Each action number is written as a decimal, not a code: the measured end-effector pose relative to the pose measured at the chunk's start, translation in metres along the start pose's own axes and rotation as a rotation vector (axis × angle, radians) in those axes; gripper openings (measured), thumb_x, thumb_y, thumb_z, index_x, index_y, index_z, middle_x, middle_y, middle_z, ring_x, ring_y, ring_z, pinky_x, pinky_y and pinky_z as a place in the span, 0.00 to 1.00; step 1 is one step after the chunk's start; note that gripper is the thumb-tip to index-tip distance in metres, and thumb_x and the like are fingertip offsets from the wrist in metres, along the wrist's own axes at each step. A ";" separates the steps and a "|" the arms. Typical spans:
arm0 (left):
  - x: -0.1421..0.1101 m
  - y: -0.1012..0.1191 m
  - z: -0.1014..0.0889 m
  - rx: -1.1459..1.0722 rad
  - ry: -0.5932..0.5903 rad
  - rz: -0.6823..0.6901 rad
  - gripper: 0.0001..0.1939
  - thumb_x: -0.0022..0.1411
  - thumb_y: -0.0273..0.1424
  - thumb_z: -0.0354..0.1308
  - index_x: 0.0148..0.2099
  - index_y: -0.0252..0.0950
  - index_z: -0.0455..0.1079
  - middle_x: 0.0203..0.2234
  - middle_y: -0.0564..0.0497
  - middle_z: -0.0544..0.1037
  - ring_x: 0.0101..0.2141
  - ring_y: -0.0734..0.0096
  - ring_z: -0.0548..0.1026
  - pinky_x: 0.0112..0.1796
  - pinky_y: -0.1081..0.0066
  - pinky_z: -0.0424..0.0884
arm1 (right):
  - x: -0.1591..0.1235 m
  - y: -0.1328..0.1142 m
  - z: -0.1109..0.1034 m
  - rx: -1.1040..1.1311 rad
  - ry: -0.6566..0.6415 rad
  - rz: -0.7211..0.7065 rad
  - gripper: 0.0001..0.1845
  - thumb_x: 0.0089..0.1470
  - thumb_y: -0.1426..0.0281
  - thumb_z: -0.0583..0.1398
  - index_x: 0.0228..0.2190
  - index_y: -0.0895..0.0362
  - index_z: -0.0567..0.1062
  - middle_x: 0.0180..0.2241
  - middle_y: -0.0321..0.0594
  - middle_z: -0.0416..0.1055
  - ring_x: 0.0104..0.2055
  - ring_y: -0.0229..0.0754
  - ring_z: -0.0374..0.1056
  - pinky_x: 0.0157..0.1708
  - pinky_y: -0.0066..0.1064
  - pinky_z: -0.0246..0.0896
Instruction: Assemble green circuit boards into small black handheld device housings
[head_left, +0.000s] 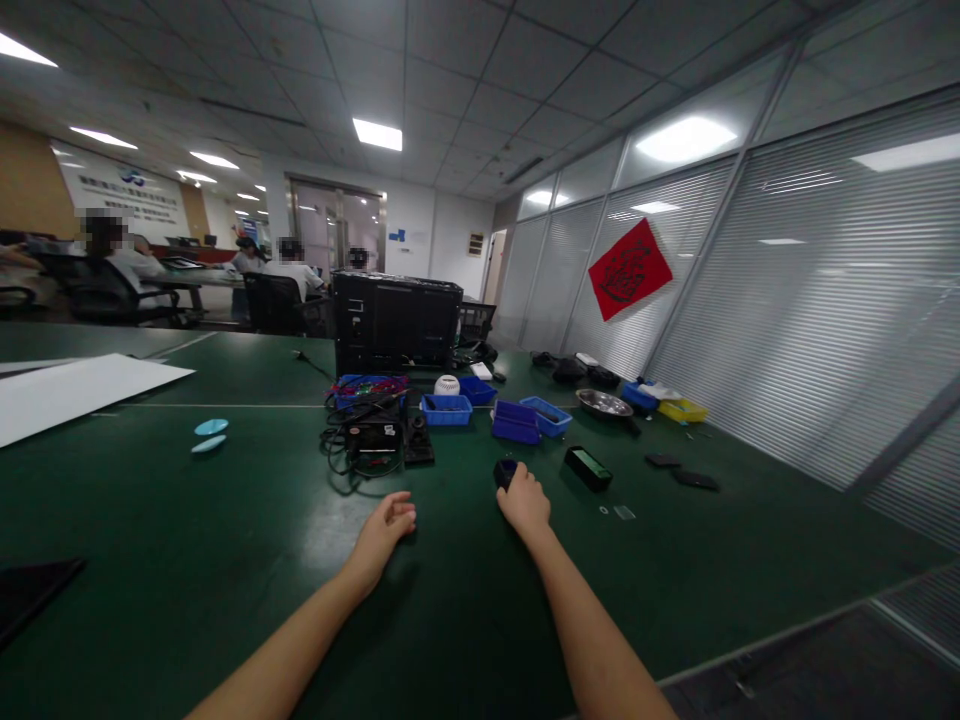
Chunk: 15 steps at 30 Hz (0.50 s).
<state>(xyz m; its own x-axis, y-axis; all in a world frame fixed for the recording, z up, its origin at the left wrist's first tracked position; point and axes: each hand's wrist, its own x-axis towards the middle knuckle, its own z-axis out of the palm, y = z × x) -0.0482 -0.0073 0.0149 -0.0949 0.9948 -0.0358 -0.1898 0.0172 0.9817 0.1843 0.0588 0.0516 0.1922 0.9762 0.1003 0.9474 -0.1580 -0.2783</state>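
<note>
My right hand (pixel 527 502) grips a small dark box-like object (pixel 505 472) at the table's middle, its fingers over the near right side. What exactly the object is cannot be made out. To its left, my left hand (pixel 381 540) hovers over the green table with loosely curled fingers and nothing visible in it. Right of my right hand lies a black case with a green panel (pixel 589 467). Near it are a small clear plate (pixel 624 513) and a tiny white ring (pixel 604 510). Just beyond the dark object stands a dark blue bin (pixel 516 421).
A black soldering-station-like box (pixel 373 437) with tangled cables stands ahead of my left hand. Beyond are blue trays (pixel 447 417), a white ball (pixel 447 386) and a large black equipment case (pixel 397 322). A metal bowl (pixel 604 403) stands right; white sheets (pixel 90 390) lie left. Several people sit behind.
</note>
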 end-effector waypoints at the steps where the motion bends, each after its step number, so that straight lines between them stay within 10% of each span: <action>1: 0.000 0.000 0.000 -0.002 -0.002 -0.005 0.24 0.44 0.36 0.61 0.45 0.34 0.63 0.34 0.49 0.71 0.34 0.71 0.72 0.37 0.70 0.69 | 0.000 0.003 0.001 0.016 0.001 0.003 0.33 0.48 0.63 0.53 0.54 0.63 0.52 0.48 0.56 0.62 0.48 0.53 0.60 0.37 0.39 0.60; 9: 0.002 -0.001 -0.001 -0.005 -0.029 -0.012 0.24 0.45 0.36 0.61 0.44 0.34 0.64 0.34 0.47 0.72 0.34 0.70 0.72 0.38 0.69 0.69 | 0.005 0.017 -0.002 0.040 -0.070 0.036 0.28 0.46 0.61 0.54 0.48 0.62 0.61 0.45 0.54 0.65 0.45 0.52 0.63 0.37 0.39 0.60; 15: 0.001 0.000 -0.001 0.018 -0.039 -0.017 0.24 0.43 0.37 0.61 0.43 0.34 0.65 0.33 0.48 0.73 0.34 0.69 0.73 0.37 0.68 0.69 | -0.002 0.019 -0.026 0.136 0.171 0.069 0.23 0.48 0.61 0.53 0.44 0.60 0.65 0.41 0.51 0.67 0.45 0.52 0.62 0.37 0.39 0.59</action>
<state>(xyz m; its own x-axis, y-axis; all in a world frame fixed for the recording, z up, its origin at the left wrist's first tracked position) -0.0495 -0.0067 0.0145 -0.0539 0.9975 -0.0452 -0.1737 0.0352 0.9842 0.2090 0.0503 0.0709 0.3066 0.9227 0.2335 0.8895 -0.1905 -0.4153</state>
